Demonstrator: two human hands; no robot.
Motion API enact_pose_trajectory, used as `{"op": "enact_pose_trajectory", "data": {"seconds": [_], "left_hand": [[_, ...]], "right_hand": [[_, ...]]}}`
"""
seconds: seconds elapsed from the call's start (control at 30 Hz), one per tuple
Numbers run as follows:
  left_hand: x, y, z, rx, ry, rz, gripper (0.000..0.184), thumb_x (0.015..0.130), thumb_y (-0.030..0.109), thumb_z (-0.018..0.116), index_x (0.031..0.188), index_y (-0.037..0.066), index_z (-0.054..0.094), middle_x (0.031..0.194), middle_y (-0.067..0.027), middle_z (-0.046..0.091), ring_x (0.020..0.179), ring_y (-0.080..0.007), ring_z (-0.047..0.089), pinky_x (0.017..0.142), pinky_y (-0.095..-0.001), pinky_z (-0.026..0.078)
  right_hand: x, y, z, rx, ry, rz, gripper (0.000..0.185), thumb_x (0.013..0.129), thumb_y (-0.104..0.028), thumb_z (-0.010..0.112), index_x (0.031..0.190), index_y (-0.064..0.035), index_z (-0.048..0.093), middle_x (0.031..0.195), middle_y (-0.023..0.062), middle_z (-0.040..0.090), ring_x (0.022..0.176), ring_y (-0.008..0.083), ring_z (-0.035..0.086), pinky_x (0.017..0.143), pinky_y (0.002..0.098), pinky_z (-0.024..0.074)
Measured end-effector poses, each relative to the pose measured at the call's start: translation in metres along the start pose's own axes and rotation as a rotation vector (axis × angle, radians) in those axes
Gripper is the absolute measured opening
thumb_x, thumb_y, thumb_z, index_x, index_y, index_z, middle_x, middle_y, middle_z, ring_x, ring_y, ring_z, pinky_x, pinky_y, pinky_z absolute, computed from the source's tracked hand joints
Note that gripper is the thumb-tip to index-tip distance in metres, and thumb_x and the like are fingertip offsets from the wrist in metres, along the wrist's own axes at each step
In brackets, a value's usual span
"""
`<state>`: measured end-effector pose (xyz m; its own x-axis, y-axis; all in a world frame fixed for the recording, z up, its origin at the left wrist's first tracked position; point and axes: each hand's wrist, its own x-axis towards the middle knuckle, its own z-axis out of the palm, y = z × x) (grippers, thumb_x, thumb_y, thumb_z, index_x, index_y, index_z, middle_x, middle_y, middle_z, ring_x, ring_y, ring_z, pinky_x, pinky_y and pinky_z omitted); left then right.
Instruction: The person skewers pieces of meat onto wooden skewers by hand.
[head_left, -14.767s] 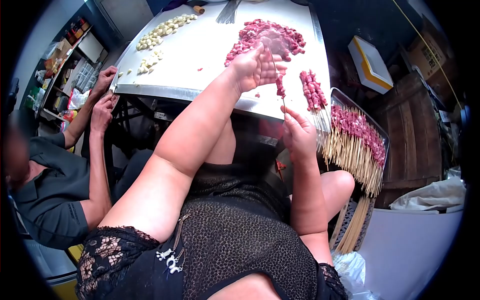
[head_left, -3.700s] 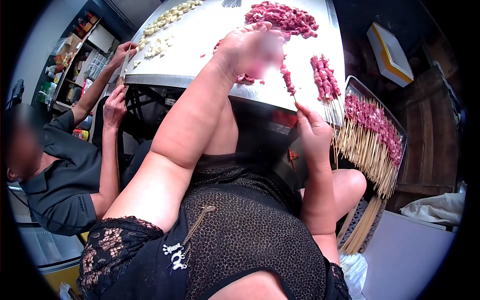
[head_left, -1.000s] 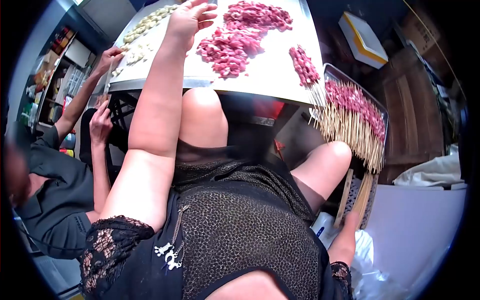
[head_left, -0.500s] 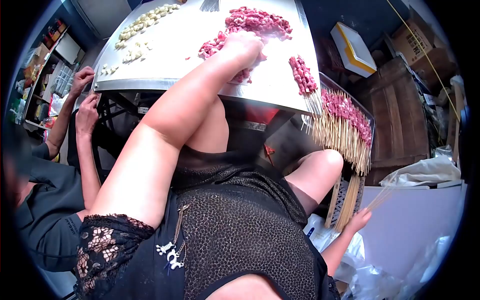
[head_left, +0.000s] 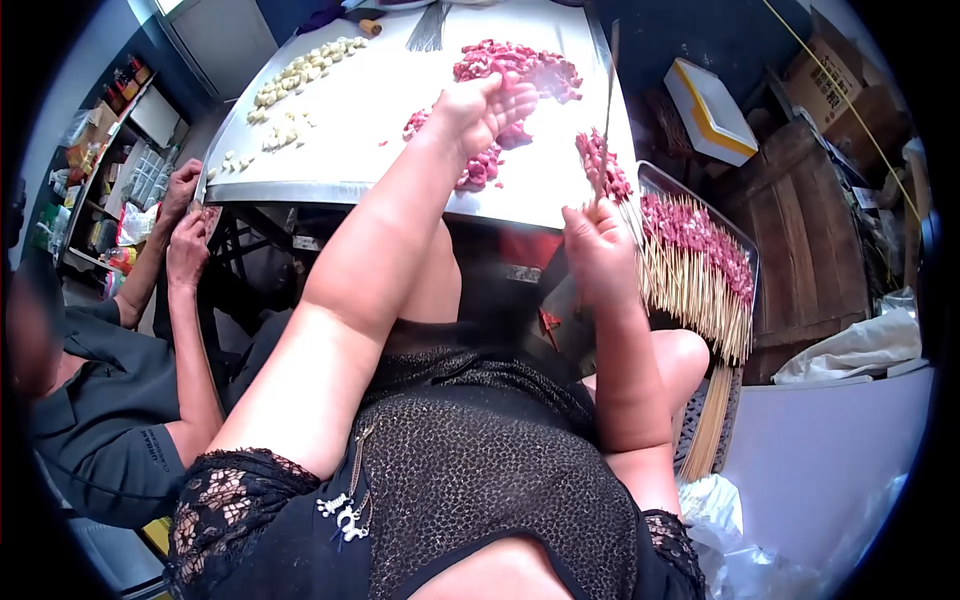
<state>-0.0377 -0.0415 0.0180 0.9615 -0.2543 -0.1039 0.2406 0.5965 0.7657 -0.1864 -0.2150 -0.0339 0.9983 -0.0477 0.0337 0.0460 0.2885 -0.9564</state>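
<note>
My left hand point(head_left: 487, 112) is palm up over the table, beside the pile of cut raw meat point(head_left: 512, 60). A pink piece of meat point(head_left: 509, 79) appears pinched at its thumb; the exact grip is hard to see. Closed around the lower end of upright bamboo skewers point(head_left: 607, 110), my right hand point(head_left: 601, 250) is at the table's front right edge. How many skewers it holds is unclear. Just behind that hand, a few finished meat skewers point(head_left: 603, 165) lie on the table corner. Smaller meat pieces point(head_left: 480, 168) lie below my left hand.
On the white table point(head_left: 370, 130) lie peeled garlic cloves point(head_left: 305, 72) and a bundle of thin metal sticks point(head_left: 428, 28). A tray of meat skewers point(head_left: 697, 240) stands right, above bare bamboo sticks point(head_left: 708, 425). A co-worker's hands point(head_left: 186, 225) are at the table's left edge.
My right hand has risen from the bare sticks at the lower right to the table edge, bringing skewers upright. My left hand has drawn back from the meat and turned palm up.
</note>
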Motion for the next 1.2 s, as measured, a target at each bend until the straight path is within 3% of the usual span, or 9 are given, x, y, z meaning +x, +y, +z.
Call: {"op": "enact_pose_trajectory", "data": {"seconds": [0.17, 0.27, 0.37, 0.47, 0.53, 0.6, 0.63, 0.73, 1.2], "left_hand": [[-0.008, -0.007, -0.010, 0.057, -0.072, 0.048, 0.033, 0.095, 0.012, 0.045, 0.121, -0.008, 0.043, 0.117, -0.0232, 0.055, 0.105, -0.0286, 0.058, 0.093, -0.0334, 0.050], [-0.011, -0.004, -0.006, 0.123, -0.101, 0.071, 0.034, 0.088, 0.007, 0.057, 0.118, -0.007, 0.046, 0.109, -0.0206, 0.059, 0.101, -0.0260, 0.061, 0.089, -0.0330, 0.052], [-0.009, -0.009, -0.005, 0.248, -0.067, 0.154, 0.033, 0.086, 0.005, 0.059, 0.115, -0.006, 0.047, 0.104, -0.0204, 0.061, 0.095, -0.0250, 0.063, 0.083, -0.0346, 0.055], [-0.014, -0.004, 0.001, 0.197, -0.021, 0.184, 0.028, 0.086, 0.002, 0.059, 0.110, -0.005, 0.048, 0.098, -0.0195, 0.062, 0.090, -0.0248, 0.065, 0.078, -0.0352, 0.057], [-0.014, -0.002, -0.003, 0.270, -0.015, 0.190, 0.027, 0.088, 0.008, 0.059, 0.108, -0.005, 0.047, 0.102, -0.0216, 0.060, 0.096, -0.0265, 0.063, 0.084, -0.0369, 0.055], [-0.014, 0.001, -0.004, 0.082, -0.018, 0.163, 0.028, 0.093, 0.016, 0.050, 0.110, -0.006, 0.046, 0.108, -0.0257, 0.056, 0.104, -0.0298, 0.058, 0.091, -0.0404, 0.051], [-0.008, 0.000, -0.010, 0.025, -0.056, 0.147, 0.036, 0.097, 0.021, 0.039, 0.117, -0.008, 0.041, 0.114, -0.0288, 0.052, 0.110, -0.0339, 0.054, 0.096, -0.0433, 0.047], [-0.005, -0.004, -0.016, -0.074, -0.100, 0.102, 0.036, 0.099, 0.020, 0.032, 0.120, -0.008, 0.038, 0.115, -0.0292, 0.051, 0.111, -0.0362, 0.053, 0.096, -0.0446, 0.046], [-0.021, -0.009, -0.001, -0.051, 0.041, 0.093, 0.029, 0.099, 0.017, 0.030, 0.112, -0.005, 0.045, 0.112, -0.0243, 0.056, 0.106, -0.0330, 0.057, 0.093, -0.0436, 0.049]], "right_hand": [[-0.006, 0.043, -0.010, -0.026, 0.010, 0.197, 0.017, 0.085, -0.018, 0.066, 0.084, -0.0044, 0.056, 0.061, -0.0057, 0.049, 0.047, 0.0006, 0.036, 0.042, 0.0162, 0.0271], [-0.005, 0.044, -0.009, -0.057, 0.034, 0.193, 0.018, 0.084, -0.019, 0.067, 0.085, -0.0044, 0.056, 0.062, -0.0052, 0.049, 0.048, 0.0007, 0.037, 0.042, 0.0163, 0.0270], [0.000, 0.046, -0.013, -0.119, 0.019, 0.189, 0.016, 0.085, -0.018, 0.066, 0.087, -0.0046, 0.057, 0.062, -0.0042, 0.051, 0.048, 0.0009, 0.038, 0.042, 0.0162, 0.0270], [-0.006, 0.035, -0.010, 0.002, 0.080, 0.127, 0.013, 0.087, -0.015, 0.063, 0.091, -0.0043, 0.058, 0.063, -0.0031, 0.052, 0.048, 0.0011, 0.039, 0.043, 0.0158, 0.0276], [-0.008, 0.030, -0.008, 0.070, 0.079, 0.116, 0.013, 0.088, -0.010, 0.059, 0.099, -0.0030, 0.059, 0.064, -0.0020, 0.054, 0.049, 0.0014, 0.041, 0.044, 0.0153, 0.0286], [-0.008, 0.030, -0.013, 0.048, -0.002, 0.071, 0.018, 0.089, -0.007, 0.057, 0.107, -0.0018, 0.058, 0.065, -0.0016, 0.054, 0.051, 0.0016, 0.042, 0.046, 0.0151, 0.0297], [-0.008, 0.033, -0.014, 0.054, 0.010, 0.062, 0.021, 0.089, -0.005, 0.055, 0.110, -0.0012, 0.058, 0.065, -0.0017, 0.053, 0.053, 0.0016, 0.043, 0.047, 0.0151, 0.0304], [-0.011, 0.032, -0.014, 0.046, -0.001, 0.059, 0.020, 0.089, -0.004, 0.055, 0.108, -0.0005, 0.059, 0.065, -0.0025, 0.053, 0.053, 0.0016, 0.043, 0.047, 0.0153, 0.0307], [-0.019, 0.037, -0.003, 0.012, 0.028, 0.047, 0.019, 0.089, -0.005, 0.055, 0.107, 0.0003, 0.059, 0.069, -0.0037, 0.054, 0.056, 0.0011, 0.044, 0.049, 0.0151, 0.0336]]}}
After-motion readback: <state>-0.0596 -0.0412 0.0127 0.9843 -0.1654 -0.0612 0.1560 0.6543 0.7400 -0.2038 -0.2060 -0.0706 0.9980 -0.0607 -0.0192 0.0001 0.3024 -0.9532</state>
